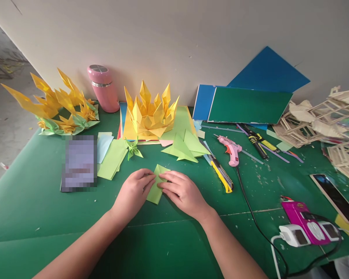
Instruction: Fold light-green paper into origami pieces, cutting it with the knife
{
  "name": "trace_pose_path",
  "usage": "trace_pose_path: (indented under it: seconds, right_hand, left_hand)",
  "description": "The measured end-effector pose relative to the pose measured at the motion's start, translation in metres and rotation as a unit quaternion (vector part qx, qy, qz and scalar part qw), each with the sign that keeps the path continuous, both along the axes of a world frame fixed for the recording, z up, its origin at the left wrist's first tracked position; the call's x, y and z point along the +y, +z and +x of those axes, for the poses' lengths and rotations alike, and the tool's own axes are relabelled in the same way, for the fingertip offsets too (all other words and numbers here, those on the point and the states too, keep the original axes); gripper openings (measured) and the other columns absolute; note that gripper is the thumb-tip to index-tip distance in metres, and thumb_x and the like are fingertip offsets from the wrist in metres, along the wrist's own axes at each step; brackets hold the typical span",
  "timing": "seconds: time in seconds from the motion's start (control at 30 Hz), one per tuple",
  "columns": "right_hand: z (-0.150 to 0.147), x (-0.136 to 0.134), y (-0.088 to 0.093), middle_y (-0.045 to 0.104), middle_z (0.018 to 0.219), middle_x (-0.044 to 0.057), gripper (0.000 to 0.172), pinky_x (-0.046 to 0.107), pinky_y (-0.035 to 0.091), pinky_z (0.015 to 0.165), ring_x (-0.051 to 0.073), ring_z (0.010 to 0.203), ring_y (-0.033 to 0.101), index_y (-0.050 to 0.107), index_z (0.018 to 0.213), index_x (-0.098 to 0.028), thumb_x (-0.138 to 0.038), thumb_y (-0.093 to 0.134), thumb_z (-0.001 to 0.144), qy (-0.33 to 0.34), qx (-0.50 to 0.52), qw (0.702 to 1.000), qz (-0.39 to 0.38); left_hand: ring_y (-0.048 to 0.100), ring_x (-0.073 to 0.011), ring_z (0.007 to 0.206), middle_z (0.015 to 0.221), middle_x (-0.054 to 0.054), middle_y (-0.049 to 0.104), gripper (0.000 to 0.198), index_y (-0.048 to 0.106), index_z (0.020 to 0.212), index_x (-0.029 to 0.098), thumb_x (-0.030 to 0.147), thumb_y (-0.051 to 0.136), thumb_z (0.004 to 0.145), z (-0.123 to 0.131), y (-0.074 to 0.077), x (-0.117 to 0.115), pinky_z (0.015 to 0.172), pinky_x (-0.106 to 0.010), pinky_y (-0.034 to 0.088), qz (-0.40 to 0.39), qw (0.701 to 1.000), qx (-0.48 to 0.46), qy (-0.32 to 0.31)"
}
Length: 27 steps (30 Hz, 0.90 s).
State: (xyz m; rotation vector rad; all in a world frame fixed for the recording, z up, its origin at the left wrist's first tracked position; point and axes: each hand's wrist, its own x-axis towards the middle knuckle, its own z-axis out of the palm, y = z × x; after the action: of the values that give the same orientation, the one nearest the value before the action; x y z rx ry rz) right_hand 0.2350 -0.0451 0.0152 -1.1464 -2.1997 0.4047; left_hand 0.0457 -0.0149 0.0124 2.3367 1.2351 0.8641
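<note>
A small light green sheet of paper (155, 193) lies on the green table between my hands, its far end folded toward a point. My left hand (136, 190) pinches its left edge with bent fingers. From the other side, my right hand (184, 190) presses fingertips on its right part, thumb tucked low. Just beyond stand a folded green paper flower (133, 148) and several folded green paper triangles (184, 147). Left of these lies a stack of green paper strips (112, 161).
A yellow paper crown (151, 116) stands at the back; another yellow crown (64, 106) sits far left by a pink flask (104, 89). Rightward lie a yellow utility knife (222, 176), a pink glue gun (229, 149) with its cord, a magenta power strip (305, 223) and a phone (336, 197).
</note>
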Motion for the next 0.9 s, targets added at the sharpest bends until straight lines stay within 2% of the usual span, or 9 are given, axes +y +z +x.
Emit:
trace_pose_path:
  seconds: [0.17,0.33,0.5,0.7,0.9]
  right_hand:
    - [-0.0003,0.0001,-0.0005,0.070,0.111,0.009,0.023,0.040,0.051,0.094,0.024,0.108,0.061,0.071,0.100,-0.017,-0.020,0.049,0.094,0.005,0.003,1.000,0.005]
    - [0.0004,-0.0005,-0.0003,0.070,0.112,0.009,0.023,0.041,0.051,0.094,0.024,0.109,0.061,0.071,0.101,-0.018,-0.020,0.049,0.094,0.005,-0.004,1.000,0.005]
    - [0.0009,-0.0008,0.0001,0.069,0.113,0.009,0.022,0.041,0.051,0.094,0.023,0.110,0.060,0.071,0.101,-0.019,-0.021,0.050,0.094,0.005,-0.009,1.000,0.000]
    - [0.0008,-0.0001,0.0026,0.069,0.114,0.009,0.023,0.041,0.051,0.095,0.024,0.110,0.060,0.071,0.101,-0.018,-0.021,0.050,0.095,0.007,-0.009,1.000,-0.010]
    - [0.0015,-0.0004,0.0026,0.069,0.115,0.007,0.022,0.042,0.051,0.095,0.023,0.111,0.060,0.071,0.102,-0.021,-0.022,0.050,0.095,0.007,-0.007,1.000,-0.013]
  left_hand:
    - [0.067,-0.0186,0.084,0.108,-0.009,0.068,0.035,0.071,0.085,0.018,0.022,0.038,0.095,-0.0012,-0.0006,-0.0011,0.079,-0.031,0.056,0.030,0.998,0.055,-0.014]
    - [0.068,-0.0193,0.085,0.101,-0.009,0.073,0.037,0.071,0.086,0.016,0.018,0.036,0.096,-0.0027,-0.0002,0.0026,0.079,-0.033,0.056,0.085,0.993,0.064,-0.055]
    - [0.069,-0.0198,0.082,0.096,-0.008,0.074,0.029,0.070,0.088,0.018,0.026,0.043,0.094,-0.0035,-0.0007,0.0048,0.076,-0.032,0.058,0.037,0.999,0.024,-0.020]
    - [0.066,-0.0134,0.061,0.081,-0.002,0.070,0.014,0.062,0.086,0.020,0.026,0.050,0.087,-0.0013,0.0044,0.0008,0.061,-0.025,0.057,-0.056,0.998,-0.025,0.035]
    - [0.064,-0.0166,0.063,0.070,-0.001,0.068,0.014,0.062,0.082,0.020,0.023,0.050,0.087,-0.0014,0.0073,0.0013,0.064,-0.028,0.054,0.004,0.999,0.024,0.028]
